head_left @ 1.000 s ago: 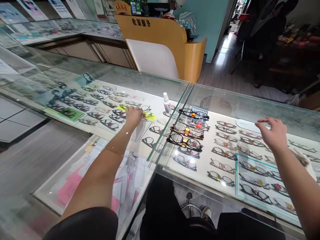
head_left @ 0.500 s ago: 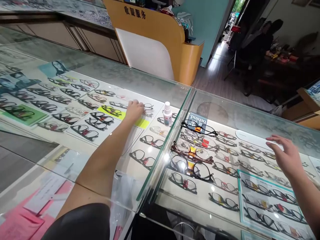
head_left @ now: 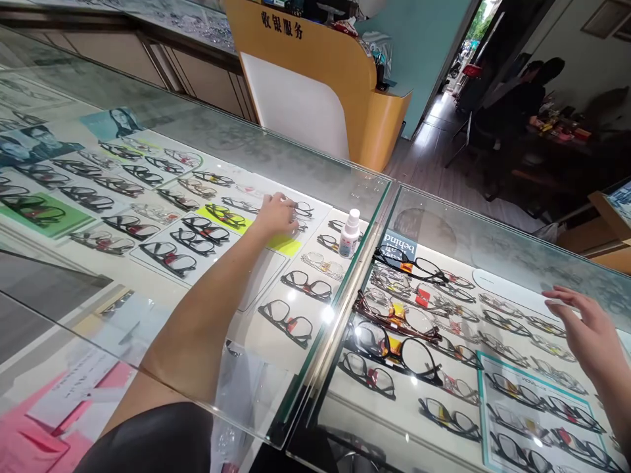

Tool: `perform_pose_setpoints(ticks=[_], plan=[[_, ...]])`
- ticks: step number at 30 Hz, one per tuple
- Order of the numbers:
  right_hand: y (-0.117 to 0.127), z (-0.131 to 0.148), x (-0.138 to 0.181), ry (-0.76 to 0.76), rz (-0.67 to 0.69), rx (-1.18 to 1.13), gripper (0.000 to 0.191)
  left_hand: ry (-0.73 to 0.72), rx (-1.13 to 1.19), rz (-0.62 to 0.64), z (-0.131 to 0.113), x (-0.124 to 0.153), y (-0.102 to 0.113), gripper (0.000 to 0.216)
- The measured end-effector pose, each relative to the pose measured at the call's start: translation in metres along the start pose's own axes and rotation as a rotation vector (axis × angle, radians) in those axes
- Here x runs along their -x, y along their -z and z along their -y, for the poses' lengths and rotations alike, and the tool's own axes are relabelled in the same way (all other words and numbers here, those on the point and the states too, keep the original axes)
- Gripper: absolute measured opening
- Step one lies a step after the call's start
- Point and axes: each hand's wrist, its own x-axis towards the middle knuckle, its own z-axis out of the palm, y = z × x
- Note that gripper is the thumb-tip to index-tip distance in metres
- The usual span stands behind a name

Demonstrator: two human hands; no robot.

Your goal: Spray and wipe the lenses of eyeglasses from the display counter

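My left arm reaches into the left glass display case (head_left: 148,125), under its top pane. My left hand (head_left: 277,215) is at a pair of thin-rimmed glasses (head_left: 302,210) lying beside a yellow card (head_left: 283,244), with the fingers curled onto the frame. My right hand (head_left: 586,335) hovers over the right case's glass top (head_left: 493,236), fingers spread and holding nothing. Rows of eyeglasses (head_left: 192,233) lie on white trays below both panes.
A small white spray bottle (head_left: 350,233) stands at the seam between the two cases. Loose glasses, one black (head_left: 411,265) and one brown (head_left: 394,315), lie near it. An orange service counter (head_left: 315,72) stands behind. A person sits at a table at the far right (head_left: 522,98).
The view has swung slightly left and down. My left hand has stayed at the glasses by the yellow card. My right hand has drifted right and lower in view, still spread.
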Motion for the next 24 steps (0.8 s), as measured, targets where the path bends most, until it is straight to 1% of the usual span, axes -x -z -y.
perform_pose_setpoints(ticks=[3, 7, 14, 16, 19, 21, 22, 24], plan=[[0.000, -0.001, 0.000, -0.070, 0.028, -0.127, 0.039, -0.026, 0.018, 0.023, -0.004, -0.006, -0.008, 0.053], [-0.001, 0.000, -0.001, -0.084, 0.026, -0.128, 0.034, -0.007, 0.025, 0.071, -0.011, -0.014, -0.014, 0.060], [-0.001, -0.006, -0.002, -0.081, 0.024, -0.128, 0.032, 0.008, 0.008, 0.139, -0.022, -0.024, -0.011, 0.074], [-0.001, -0.006, -0.002, -0.076, 0.037, -0.124, 0.032, 0.020, 0.015, 0.139, -0.024, -0.025, -0.011, 0.072], [-0.001, -0.003, -0.001, -0.080, 0.039, -0.127, 0.032, 0.036, 0.055, 0.102, -0.027, -0.022, -0.010, 0.063], [0.000, -0.001, -0.001, -0.084, 0.033, -0.127, 0.031, 0.106, 0.070, 0.029, -0.034, -0.019, -0.009, 0.059], [0.000, -0.001, -0.001, -0.085, 0.034, -0.125, 0.030, 0.177, 0.067, -0.019, -0.039, -0.018, -0.009, 0.061], [0.000, -0.001, -0.001, -0.085, 0.038, -0.119, 0.030, 0.359, 0.052, -0.110, -0.052, -0.017, -0.009, 0.074]])
